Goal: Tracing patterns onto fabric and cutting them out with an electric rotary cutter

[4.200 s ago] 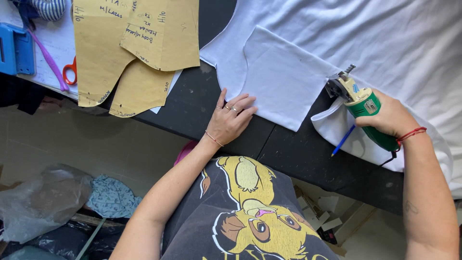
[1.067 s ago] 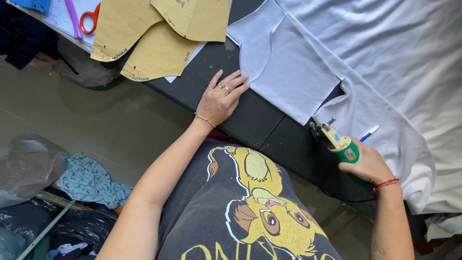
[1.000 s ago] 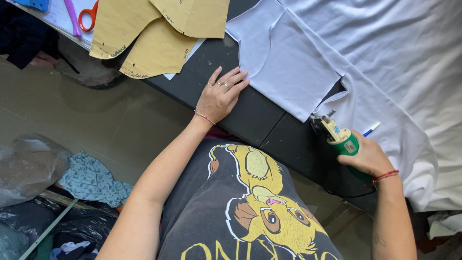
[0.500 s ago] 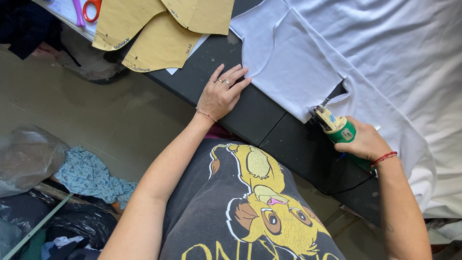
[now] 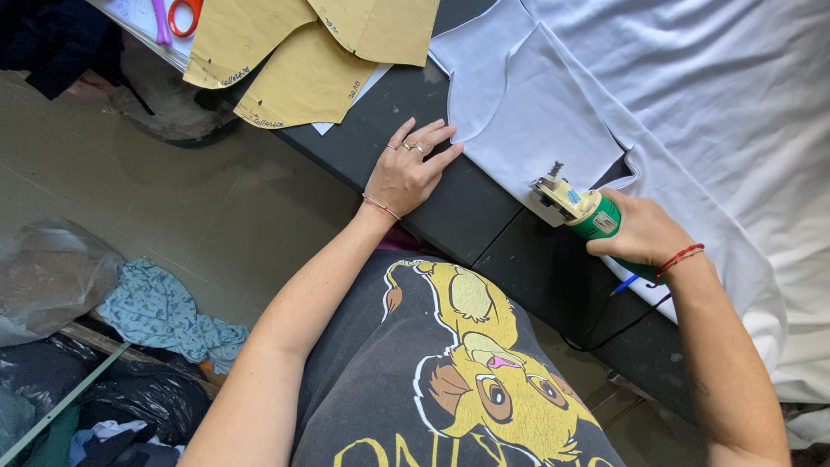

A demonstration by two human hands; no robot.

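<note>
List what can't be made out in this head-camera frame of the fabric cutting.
- Cutting tool: its blade is hidden under its own head, and the right hand covers the handle.
- White fabric: cut off by the top and right edges.
- Blue pen: mostly hidden under the right wrist.
- Scissors: cut off by the top edge.
- Notes on the paper patterns: too small to read.

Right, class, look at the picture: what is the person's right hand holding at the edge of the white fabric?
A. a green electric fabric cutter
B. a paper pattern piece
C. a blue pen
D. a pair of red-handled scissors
A: the right hand grips a green electric fabric cutter at the cut edge of the white fabric, while the left hand lies flat on the dark table.
</note>
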